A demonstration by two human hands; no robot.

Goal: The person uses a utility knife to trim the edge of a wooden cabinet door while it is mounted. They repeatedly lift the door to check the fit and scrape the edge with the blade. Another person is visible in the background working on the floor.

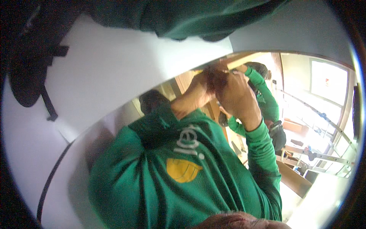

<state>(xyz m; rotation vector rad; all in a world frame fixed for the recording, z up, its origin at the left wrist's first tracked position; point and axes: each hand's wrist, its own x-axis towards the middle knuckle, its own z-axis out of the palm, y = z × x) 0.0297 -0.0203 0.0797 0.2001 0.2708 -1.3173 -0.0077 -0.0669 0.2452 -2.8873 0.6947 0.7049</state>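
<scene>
Since the white wall and green sweatshirt fill most of the view and both hands crowd one blurred spot, a slip there could, I judge, go unnoticed. The right hand curls closed round a dark thing. The left hand touches it, but I cannot tell how far open it is.

Both hands, left hand and right hand, meet raised above a green sweatshirt.

Green long-sleeved sweatshirt with a yellow emblem and white lettering on the chest, sleeves reaching to the wrists, fabric creased around the shoulders, hands bare.
</scene>
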